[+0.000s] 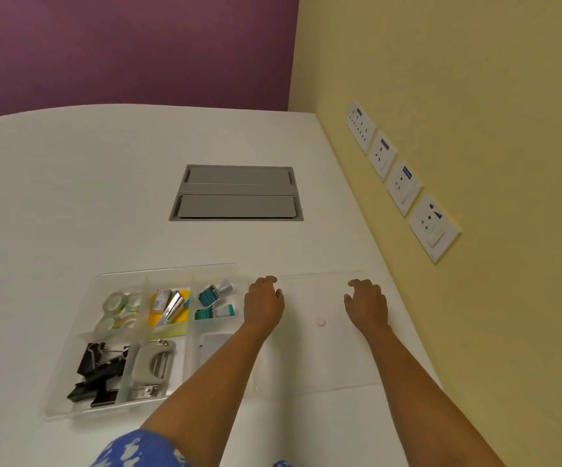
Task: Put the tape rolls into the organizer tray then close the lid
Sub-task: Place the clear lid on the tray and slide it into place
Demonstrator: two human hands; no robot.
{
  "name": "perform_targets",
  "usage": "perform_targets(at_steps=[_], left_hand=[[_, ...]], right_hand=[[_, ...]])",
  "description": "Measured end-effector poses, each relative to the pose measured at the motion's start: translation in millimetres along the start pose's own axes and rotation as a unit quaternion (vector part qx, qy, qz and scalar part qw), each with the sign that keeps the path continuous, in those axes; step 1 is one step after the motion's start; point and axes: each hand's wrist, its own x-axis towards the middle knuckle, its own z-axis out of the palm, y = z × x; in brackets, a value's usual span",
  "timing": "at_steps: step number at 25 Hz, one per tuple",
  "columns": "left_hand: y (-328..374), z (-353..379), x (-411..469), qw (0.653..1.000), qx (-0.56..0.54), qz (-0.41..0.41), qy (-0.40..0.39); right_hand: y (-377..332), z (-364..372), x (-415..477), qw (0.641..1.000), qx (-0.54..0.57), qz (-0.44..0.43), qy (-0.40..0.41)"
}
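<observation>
Hands (263, 299) (367, 299) on flat lid (320, 358); tape rolls (120, 308) — in tray (172, 267).

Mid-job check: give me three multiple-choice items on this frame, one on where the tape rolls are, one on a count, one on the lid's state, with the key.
1. Where are the clear tape rolls?
A. Far-left compartment of the clear plastic organizer tray
B. On the white table
C. In a hand

2. How many white socket plates are on the yellow wall?
A. Two
B. Four
C. Six

3. What is the state of the flat transparent lid?
A. Closed on the tray
B. Lying flat on the table to the right of the tray
C. Held upright

Key: 1 A, the rolls sit behind the black binder clips. 2 B, four plates in a row. 3 B, the left hand and right hand rest over its far part and the tray stands uncovered.
</observation>
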Motion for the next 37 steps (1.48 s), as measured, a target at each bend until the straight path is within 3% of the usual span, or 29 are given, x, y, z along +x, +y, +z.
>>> perform_targets(at_steps=[8, 12, 15, 19, 25, 32, 34, 37], left_hand=[[3, 27, -4, 0.978, -0.006, -0.203, -0.054], [12, 23, 0, 0.972, -0.036, -0.226, -0.046], [22, 13, 7, 0.960, -0.111, -0.254, -0.039], [38, -4, 15, 0.960, -0.156, -0.233, 0.016], [71, -43, 13, 0.922, -0.321, -0.135, 0.167], [98, -122, 3, 0.866, -0.428, -0.003, 0.259], [101, -141, 2, 0.829, -0.492, -0.021, 0.267], [85, -165, 3, 0.768, -0.585, -0.058, 0.255]], right_hand=[[55, 9, 1, 0.993, 0.013, 0.091, -0.068], [51, 12, 7, 0.994, 0.037, 0.088, -0.046], [47, 9, 13, 0.982, 0.115, 0.147, -0.037], [54, -4, 20, 0.941, 0.236, 0.230, 0.075], [47, -29, 25, 0.884, 0.333, 0.224, 0.239], [-9, -72, 22, 0.749, 0.521, 0.173, 0.371], [-31, -90, 21, 0.663, 0.637, 0.182, 0.350], [-54, -108, 20, 0.468, 0.823, 0.237, 0.216]])
